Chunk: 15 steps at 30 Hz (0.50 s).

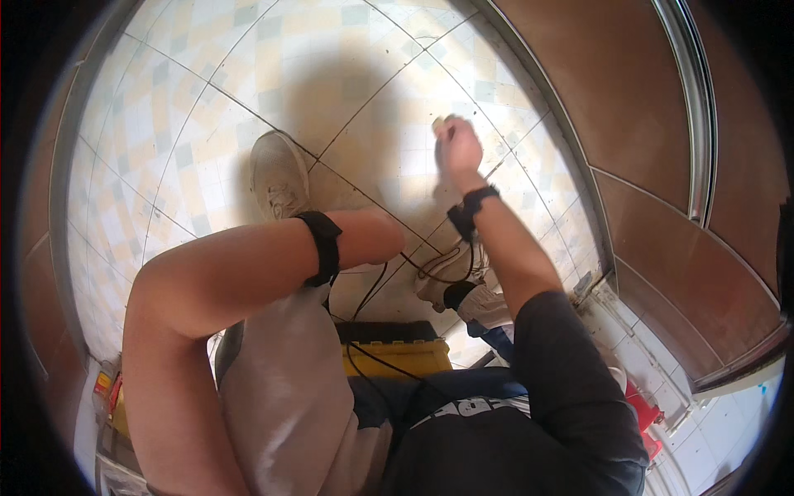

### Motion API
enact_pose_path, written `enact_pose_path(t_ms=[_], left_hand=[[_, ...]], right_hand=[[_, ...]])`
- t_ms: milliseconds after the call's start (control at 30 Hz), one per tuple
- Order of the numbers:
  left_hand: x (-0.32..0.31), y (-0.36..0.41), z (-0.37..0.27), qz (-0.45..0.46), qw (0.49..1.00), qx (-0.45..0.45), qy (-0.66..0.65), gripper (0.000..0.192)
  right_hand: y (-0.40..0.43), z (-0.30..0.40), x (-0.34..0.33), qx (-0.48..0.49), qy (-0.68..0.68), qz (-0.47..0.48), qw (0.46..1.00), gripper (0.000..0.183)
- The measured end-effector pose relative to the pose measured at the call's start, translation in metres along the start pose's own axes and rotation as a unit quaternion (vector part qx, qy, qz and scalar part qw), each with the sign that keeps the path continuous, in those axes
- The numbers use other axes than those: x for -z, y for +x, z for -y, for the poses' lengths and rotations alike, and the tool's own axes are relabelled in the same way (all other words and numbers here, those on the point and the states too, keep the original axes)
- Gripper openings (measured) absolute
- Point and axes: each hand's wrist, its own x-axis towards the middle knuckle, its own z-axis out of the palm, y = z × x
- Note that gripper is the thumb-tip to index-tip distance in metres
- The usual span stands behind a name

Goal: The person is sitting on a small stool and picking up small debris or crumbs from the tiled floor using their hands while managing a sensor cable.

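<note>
My right hand (460, 147) is low over the tiled floor (347, 80), with its fingers curled. A small pale yellowish piece (438, 124) shows at its fingertips, too blurred to name. My left forearm lies across my bent left knee. My left hand (373, 237) hangs at its inner side, knuckles turned down and fingers hidden, so what it holds cannot be seen. Each wrist wears a black strap; a small black unit (461, 222) sits at the right one, and black cables (372, 291) run down between my legs.
My light shoes (279, 173) stand on the floor. A yellow plastic crate or box (397, 356) with a dark top is beneath me. Brown tiled walls (639, 111) rise on both sides, with a metal trim strip (695, 124) at right. Red items (642, 406) lie at lower right, a bottle (102, 387) at lower left.
</note>
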Motion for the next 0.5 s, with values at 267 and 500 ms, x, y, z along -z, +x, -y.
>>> enact_pose_path(t_ms=[267, 500], left_hand=[[0.000, -0.010, -0.003, -0.109, 0.994, -0.005, -0.017, 0.008], [-0.015, 0.010, -0.012, 0.044, 0.999, 0.024, -0.010, 0.009]], right_hand=[[-0.007, 0.011, -0.010, 0.016, 0.018, 0.027, 0.999, 0.016], [-0.136, 0.006, -0.036, 0.199, 0.048, 0.194, 0.959, 0.010]])
